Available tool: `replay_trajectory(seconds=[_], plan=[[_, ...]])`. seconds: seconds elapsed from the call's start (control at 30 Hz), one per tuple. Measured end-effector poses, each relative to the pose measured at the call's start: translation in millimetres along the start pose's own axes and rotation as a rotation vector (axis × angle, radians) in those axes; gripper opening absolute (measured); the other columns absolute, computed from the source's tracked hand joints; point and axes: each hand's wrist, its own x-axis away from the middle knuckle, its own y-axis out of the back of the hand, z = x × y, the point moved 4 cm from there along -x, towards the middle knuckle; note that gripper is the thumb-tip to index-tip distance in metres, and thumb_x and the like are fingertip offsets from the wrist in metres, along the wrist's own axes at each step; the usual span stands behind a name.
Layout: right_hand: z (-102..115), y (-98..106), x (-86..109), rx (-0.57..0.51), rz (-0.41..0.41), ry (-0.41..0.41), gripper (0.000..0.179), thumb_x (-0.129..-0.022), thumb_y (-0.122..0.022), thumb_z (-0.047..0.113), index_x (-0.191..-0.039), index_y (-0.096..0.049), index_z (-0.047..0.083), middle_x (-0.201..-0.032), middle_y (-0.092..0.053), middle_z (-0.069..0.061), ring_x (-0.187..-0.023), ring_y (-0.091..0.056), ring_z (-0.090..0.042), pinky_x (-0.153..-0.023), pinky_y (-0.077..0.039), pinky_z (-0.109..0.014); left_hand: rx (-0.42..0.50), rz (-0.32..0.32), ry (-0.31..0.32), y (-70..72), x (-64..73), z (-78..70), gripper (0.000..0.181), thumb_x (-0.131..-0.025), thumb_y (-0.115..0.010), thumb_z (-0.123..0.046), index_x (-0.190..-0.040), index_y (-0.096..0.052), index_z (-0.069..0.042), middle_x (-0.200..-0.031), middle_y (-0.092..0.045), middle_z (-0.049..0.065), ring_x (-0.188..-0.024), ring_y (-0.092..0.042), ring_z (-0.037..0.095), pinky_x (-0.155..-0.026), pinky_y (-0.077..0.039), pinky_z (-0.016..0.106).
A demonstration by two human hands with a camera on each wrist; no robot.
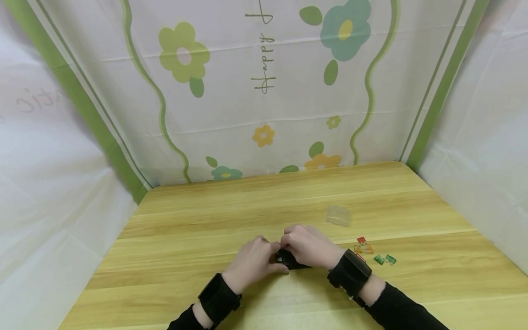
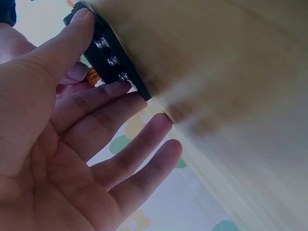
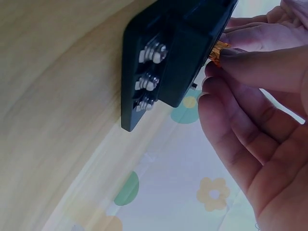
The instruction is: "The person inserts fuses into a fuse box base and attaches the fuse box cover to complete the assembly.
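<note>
A black terminal block with a row of metal nuts and bolts along one side is at the front middle of the table, between both hands. My left hand grips it, thumb at one edge and fingertips at the opposite one, while the other two fingers stretch out beside it. Above the block my right hand pinches a small orange translucent piece between thumb and fingers, right at the block's top. That orange piece also shows in the left wrist view, partly hidden by fingers.
Right of the hands lie several small red and orange pieces. Beside them are small green pieces. A clear plastic piece lies farther back on the wooden table. White flower-printed cloth hangs behind the table's rear edge.
</note>
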Motion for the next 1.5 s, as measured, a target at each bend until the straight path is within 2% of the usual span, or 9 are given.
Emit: replay_trajectory(seconds=[0.27, 0.53, 0.9, 1.13, 1.27, 1.5], plan=[[0.1, 0.8, 2.4, -0.013, 0.007, 0.005, 0.01, -0.085, -0.073, 0.003, -0.082, -0.073, 0.013, -0.073, -0.053, 0.009, -0.062, -0.046, -0.001, -0.057, -0.042, -0.018, 0.0, 0.003, 0.003, -1.4, 1.0, -0.2, 0.032, -0.078, -0.081, -0.045, -0.084, -0.063, -0.019, -0.058, -0.035, -0.012, -0.056, -0.036, 0.004, -0.057, -0.029, 0.02], [-4.3, 5.1, 6.9, -0.023, -0.001, -0.023, 0.004, -0.087, -0.074, 0.011, -0.089, -0.074, 0.015, -0.081, -0.06, 0.006, -0.068, -0.051, 0.0, -0.06, -0.045, -0.02, -0.017, 0.004, 0.011, -0.4, 1.1, -1.1, 0.035, -0.078, -0.081, -0.046, -0.091, -0.069, -0.016, -0.059, -0.041, -0.013, -0.059, -0.043, 0.004, -0.058, -0.034, 0.022], [-7.8, 15.1, 14.2, -0.031, -0.057, -0.029, 0.01, -0.089, -0.075, 0.02, -0.092, -0.074, 0.011, -0.088, -0.063, 0.0, -0.073, -0.06, -0.011, -0.062, -0.047, -0.022, -0.032, 0.005, 0.007, -0.4, 2.0, -0.8, 0.039, -0.079, -0.079, -0.048, -0.099, -0.072, -0.015, -0.059, -0.042, -0.013, -0.061, -0.045, 0.005, -0.059, -0.034, 0.023], [-16.0, 21.5, 25.3, -0.02, -0.085, -0.056, 0.01, -0.087, -0.078, 0.018, -0.091, -0.074, 0.011, -0.087, -0.063, 0.001, -0.074, -0.06, -0.012, -0.063, -0.048, -0.024, -0.037, 0.015, 0.016, -0.5, -0.4, -0.9, 0.034, -0.079, -0.079, -0.048, -0.087, -0.066, -0.017, -0.06, -0.042, -0.012, -0.061, -0.045, 0.008, -0.056, -0.033, 0.023], [-22.2, 24.7, 33.2, -0.016, -0.09, -0.085, 0.012, -0.086, -0.078, 0.018, -0.092, -0.074, 0.009, -0.088, -0.064, 0.0, -0.076, -0.062, -0.015, -0.066, -0.05, -0.027, -0.045, 0.028, 0.036, -0.8, -0.9, -0.7, 0.036, -0.078, -0.079, -0.049, -0.087, -0.067, -0.017, -0.063, -0.049, -0.011, -0.065, -0.048, 0.008, -0.058, -0.038, 0.024], [-38.1, 35.5, 49.5, 0.031, -0.139, -0.129, 0.011, -0.085, -0.078, 0.02, -0.09, -0.074, 0.011, -0.089, -0.065, 0.004, -0.08, -0.061, -0.012, -0.069, -0.051, -0.028, -0.062, 0.036, 0.06, -0.5, -1.0, -0.8, 0.043, -0.078, -0.079, -0.05, -0.1, -0.073, -0.014, -0.079, -0.067, -0.004, -0.074, -0.057, 0.011, -0.065, -0.046, 0.025]])
